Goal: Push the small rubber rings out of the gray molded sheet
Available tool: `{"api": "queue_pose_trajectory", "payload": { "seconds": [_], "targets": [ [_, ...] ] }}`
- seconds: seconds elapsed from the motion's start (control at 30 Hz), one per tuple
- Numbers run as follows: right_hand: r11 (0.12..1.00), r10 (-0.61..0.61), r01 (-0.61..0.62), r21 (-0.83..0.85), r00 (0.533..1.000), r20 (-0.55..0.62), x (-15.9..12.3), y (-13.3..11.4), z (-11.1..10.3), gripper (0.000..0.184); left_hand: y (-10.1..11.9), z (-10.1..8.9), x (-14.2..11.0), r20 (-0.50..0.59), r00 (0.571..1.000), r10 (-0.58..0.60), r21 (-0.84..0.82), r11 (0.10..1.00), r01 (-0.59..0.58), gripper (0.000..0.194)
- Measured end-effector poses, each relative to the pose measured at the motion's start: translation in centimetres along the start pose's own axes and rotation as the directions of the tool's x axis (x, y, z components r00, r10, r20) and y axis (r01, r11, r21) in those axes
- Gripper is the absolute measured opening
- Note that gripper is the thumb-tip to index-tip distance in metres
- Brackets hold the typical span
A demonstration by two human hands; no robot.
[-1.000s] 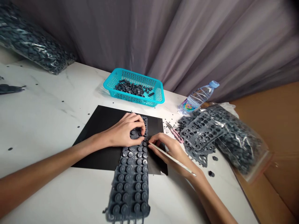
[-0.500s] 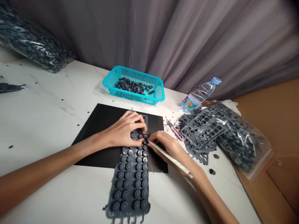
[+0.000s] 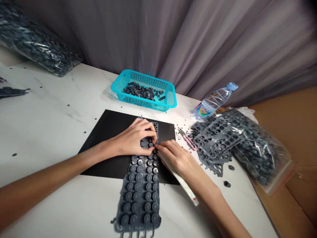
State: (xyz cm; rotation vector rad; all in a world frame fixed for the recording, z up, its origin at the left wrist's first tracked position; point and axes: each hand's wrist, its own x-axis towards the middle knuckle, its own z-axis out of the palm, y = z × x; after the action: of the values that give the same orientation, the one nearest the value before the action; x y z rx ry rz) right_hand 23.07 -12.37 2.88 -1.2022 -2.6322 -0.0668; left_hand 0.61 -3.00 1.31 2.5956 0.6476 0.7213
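Observation:
A long grey rubber sheet of moulded round buttons [image 3: 141,188] lies on a black mat [image 3: 109,132], its near end hanging over the mat onto the white table. My left hand [image 3: 135,138] presses down on the sheet's far end, fingers curled over the buttons. My right hand [image 3: 173,157] is closed on a thin white blade-like tool [image 3: 183,185], its tip at a button on the sheet's right edge, right beside my left fingertips.
A turquoise basket [image 3: 170,99] holding loose grey buttons stands behind the mat. To the right lie pink snips [image 3: 187,138], a pile of emptied grey sheets [image 3: 215,138], a plastic bag of parts [image 3: 262,155] and a water bottle [image 3: 213,100]. Another bag [image 3: 34,43] sits far left.
My right hand has slid left and up along the sheet's edge until it meets my left fingertips. The tool now lies flatter, its tail pointing down toward me.

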Motion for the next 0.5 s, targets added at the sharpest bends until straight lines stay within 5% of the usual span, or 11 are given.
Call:
{"api": "queue_pose_trajectory", "payload": {
  "seconds": [0.17, 0.3, 0.4, 0.5],
  "targets": [
    [0.988, -0.038, 0.044, -0.147, 0.998, 0.042, 0.0, -0.7, 0.4, 0.028, 0.1, 0.0, 0.0, 0.001, 1.000, -0.018, -0.013, 1.000, 0.018, 0.012],
    [0.991, 0.021, -0.025, -0.135, 0.999, -0.031, 0.2, -1.1, 1.4, 0.027, 0.0, 0.1, 0.0, 0.024, 0.999, -0.022, -0.009, 1.000, 0.022, 0.012],
    [0.982, 0.163, -0.173, -0.078, 0.979, -0.123, 0.3, -0.9, 2.1, 0.027, -0.1, 0.2, 0.1, 0.053, 0.998, -0.018, -0.016, 1.000, 0.019, 0.011],
    [0.910, 0.407, -0.415, 0.001, 0.892, -0.198, 0.2, 0.2, 1.9, 0.029, -0.2, 0.3, 0.1, 0.052, 0.998, -0.028, -0.034, 0.999, 0.030, 0.011]
  ]
}}
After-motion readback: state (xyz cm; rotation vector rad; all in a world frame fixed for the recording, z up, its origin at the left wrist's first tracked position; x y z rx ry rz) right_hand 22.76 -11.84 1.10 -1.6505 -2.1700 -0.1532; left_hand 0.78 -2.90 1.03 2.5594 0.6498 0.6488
